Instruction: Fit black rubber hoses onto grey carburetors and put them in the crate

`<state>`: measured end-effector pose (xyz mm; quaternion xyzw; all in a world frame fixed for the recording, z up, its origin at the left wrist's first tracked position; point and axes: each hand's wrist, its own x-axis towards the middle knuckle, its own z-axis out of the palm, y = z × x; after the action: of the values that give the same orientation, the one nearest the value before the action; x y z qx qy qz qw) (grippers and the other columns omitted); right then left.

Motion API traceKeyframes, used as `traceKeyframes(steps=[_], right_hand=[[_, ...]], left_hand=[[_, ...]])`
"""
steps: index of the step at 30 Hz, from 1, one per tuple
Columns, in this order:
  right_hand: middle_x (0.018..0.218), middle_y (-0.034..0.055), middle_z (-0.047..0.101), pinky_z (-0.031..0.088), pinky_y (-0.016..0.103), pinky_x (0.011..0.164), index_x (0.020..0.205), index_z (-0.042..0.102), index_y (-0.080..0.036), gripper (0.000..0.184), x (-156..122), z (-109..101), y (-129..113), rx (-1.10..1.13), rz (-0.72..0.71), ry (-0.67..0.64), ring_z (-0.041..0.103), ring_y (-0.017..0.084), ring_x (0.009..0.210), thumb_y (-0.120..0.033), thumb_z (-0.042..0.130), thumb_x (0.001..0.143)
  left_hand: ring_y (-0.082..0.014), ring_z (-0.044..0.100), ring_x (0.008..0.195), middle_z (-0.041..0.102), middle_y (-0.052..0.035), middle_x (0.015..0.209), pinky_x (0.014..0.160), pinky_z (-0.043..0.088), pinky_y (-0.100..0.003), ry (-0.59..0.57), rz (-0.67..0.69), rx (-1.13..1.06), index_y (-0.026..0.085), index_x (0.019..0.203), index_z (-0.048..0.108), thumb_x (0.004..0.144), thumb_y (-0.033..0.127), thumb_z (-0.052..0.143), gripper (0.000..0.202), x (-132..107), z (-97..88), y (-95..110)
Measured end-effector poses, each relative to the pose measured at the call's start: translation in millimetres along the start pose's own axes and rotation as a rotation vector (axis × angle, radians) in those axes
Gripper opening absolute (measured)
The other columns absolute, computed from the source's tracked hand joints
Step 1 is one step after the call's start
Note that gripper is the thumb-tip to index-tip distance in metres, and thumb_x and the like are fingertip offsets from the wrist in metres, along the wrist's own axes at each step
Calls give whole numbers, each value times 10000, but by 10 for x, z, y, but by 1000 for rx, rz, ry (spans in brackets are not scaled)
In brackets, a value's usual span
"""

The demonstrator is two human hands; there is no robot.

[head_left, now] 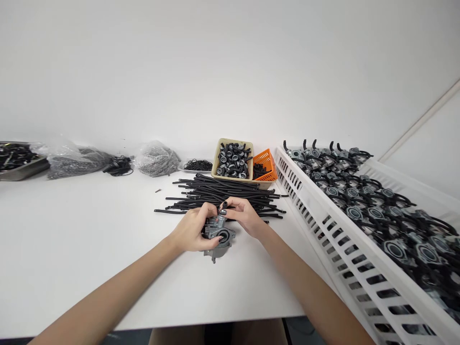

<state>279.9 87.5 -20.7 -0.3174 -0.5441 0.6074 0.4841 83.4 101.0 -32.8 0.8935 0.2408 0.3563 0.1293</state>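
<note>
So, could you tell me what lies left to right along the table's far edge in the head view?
Metal tray, bag of grey parts, black cable bundle, second grey bag, black rings, tan crate, orange basket, white carburetor crate.

A parts-assembly workshop: white workbench (72, 239), heaped black rubber hoses (223, 196), bagged small parts (158, 160), crated carburetors (395, 251).

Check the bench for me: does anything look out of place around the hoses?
Yes: a short dark stray piece lies alone on the white table, left of the loose pile of black rubber hoses, apart from every tray and bag. It is too small to identify. The grey metal carburetor between the left hand and right hand looks normal.
</note>
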Motion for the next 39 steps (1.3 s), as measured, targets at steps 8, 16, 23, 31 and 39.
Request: traceKeyframes(steps=[8,16,23,31,39], right_hand=[[795,-4,612,463,287,736,795,667,-165,282,-7,3,1,5,5,-11,578,127,728,-367,826,677],[785,-7,605,455,251,708,793,676,-165,276,-8,9,-15,6,2,-8,547,112,716,-365,824,675],[816,1,630,474,286,763,822,663,-168,292,-19,5,-26,6,23,-31,607,136,762,-348,832,666],[830,-6,630,498,293,769,810,637,-171,321,-20,32,-65,11,44,-42,624,126,729,-336,850,634],[826,-6,617,499,288,769,822,644,-167,328,-10,25,-47,-1,36,-45,624,131,750,-341,849,634]], left_hand=[[-163,570,622,584,-6,807,573,448,-281,0,5,2,227,967,350,740,457,568,390,-1,3,-2],[-169,580,640,596,-16,828,594,452,-291,-19,-32,-17,229,965,356,727,462,572,397,-3,2,-4],[-174,588,658,609,-25,852,611,457,-296,-21,-63,-30,229,956,367,711,449,583,394,-4,5,-2],[-162,583,620,593,-7,817,584,445,-280,-17,-40,-28,228,949,359,734,449,580,379,6,-7,10],[-164,578,652,597,-20,845,610,455,-289,-32,-68,-42,229,942,358,726,441,586,379,8,-8,10]])
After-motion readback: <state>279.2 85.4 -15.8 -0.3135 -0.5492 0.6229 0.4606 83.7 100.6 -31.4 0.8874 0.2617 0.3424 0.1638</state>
